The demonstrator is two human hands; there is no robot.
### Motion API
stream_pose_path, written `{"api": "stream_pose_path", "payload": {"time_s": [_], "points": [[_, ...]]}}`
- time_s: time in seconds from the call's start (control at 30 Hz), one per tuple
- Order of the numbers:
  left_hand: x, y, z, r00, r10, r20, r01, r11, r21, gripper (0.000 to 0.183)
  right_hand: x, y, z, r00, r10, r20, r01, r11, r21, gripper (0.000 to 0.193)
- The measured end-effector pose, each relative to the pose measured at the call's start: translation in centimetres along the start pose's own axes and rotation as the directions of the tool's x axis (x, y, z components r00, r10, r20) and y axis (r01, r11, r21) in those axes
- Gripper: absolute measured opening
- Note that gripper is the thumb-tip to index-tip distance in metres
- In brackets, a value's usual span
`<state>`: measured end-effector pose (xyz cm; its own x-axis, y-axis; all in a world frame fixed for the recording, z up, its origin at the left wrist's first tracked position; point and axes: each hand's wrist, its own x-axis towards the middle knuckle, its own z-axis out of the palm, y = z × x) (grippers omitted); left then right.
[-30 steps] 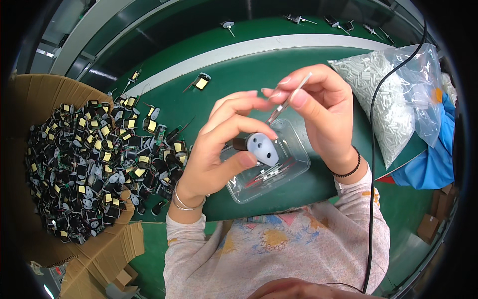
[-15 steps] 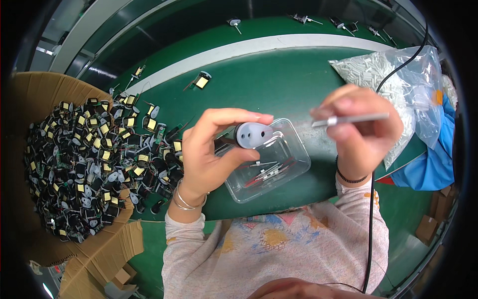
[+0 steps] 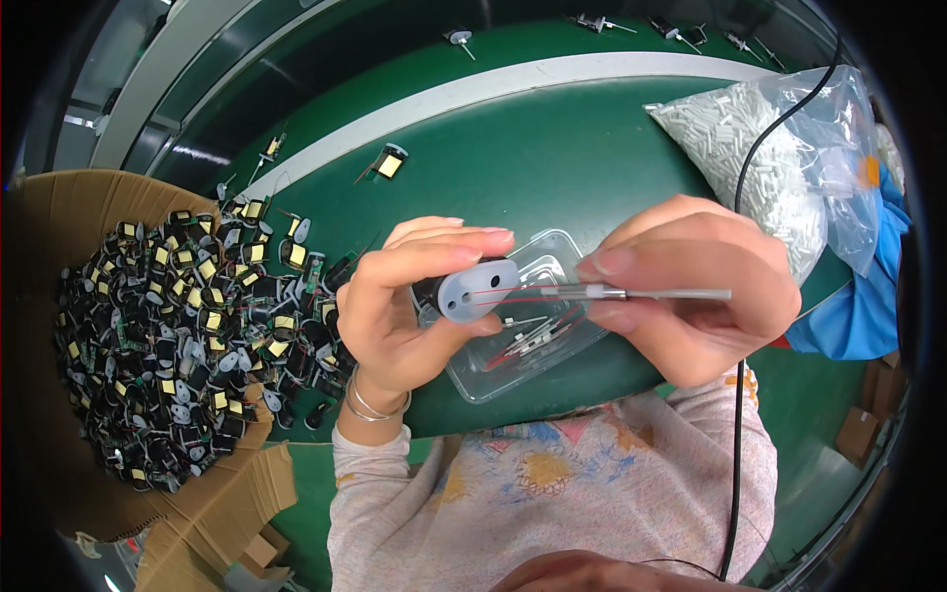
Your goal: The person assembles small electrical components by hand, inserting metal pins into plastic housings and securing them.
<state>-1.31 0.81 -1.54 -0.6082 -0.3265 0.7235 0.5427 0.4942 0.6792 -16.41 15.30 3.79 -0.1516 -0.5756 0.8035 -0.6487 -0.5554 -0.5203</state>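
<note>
Between the fingers and thumb of my left hand (image 3: 387, 301) sits a small black device with a grey oval cap (image 3: 483, 293); the cap has several round holes and faces right. My right hand (image 3: 705, 281) pinches a thin metal-and-white rod (image 3: 681, 294), which lies level and points at the cap. Thin red wires (image 3: 523, 300) stretch between the cap and the rod. Whether they are fixed to the rod I cannot tell. Below both hands stands a clear plastic tray (image 3: 480, 393) holding several thin rods with white pieces and red wires.
At left a cardboard box (image 3: 148, 192) spills a heap of black devices (image 3: 207, 335) with yellow pads onto the green table (image 3: 543, 128). One device (image 3: 390, 162) lies apart. A clear bag of white tubes (image 3: 750, 148) stands at right, beside a black cable (image 3: 740, 444) and blue cloth (image 3: 853, 316).
My right hand has moved left and down, bringing the rod up to the cap. The device in my left hand has shifted slightly left and tilted. Red wires now show between them.
</note>
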Motion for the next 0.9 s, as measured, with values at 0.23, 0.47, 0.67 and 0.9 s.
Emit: {"api": "stream_pose_path", "payload": {"time_s": [0.23,0.47,0.67,0.9], "points": [[0.2,0.2,0.0,0.999,0.026,0.02,-0.027,0.997,0.067,0.042,0.1,-0.5,0.3,1.0,-0.004,-0.009,0.004,0.999,-0.039,0.03],[0.2,0.4,-0.1,0.998,0.045,0.041,-0.051,0.986,0.16,0.041,-0.1,-0.3,0.1,1.0,-0.015,-0.001,0.015,1.0,0.007,0.031],[0.4,0.7,0.0,0.998,0.054,0.045,-0.062,0.979,0.196,0.041,-0.4,0.2,0.3,0.978,-0.208,0.002,0.208,0.978,0.003,0.028],[0.3,0.6,-0.2,0.996,0.079,0.03,-0.084,0.958,0.276,0.041,-0.4,-0.9,0.4,0.982,-0.179,0.066,0.184,0.981,-0.069,0.024]]}}
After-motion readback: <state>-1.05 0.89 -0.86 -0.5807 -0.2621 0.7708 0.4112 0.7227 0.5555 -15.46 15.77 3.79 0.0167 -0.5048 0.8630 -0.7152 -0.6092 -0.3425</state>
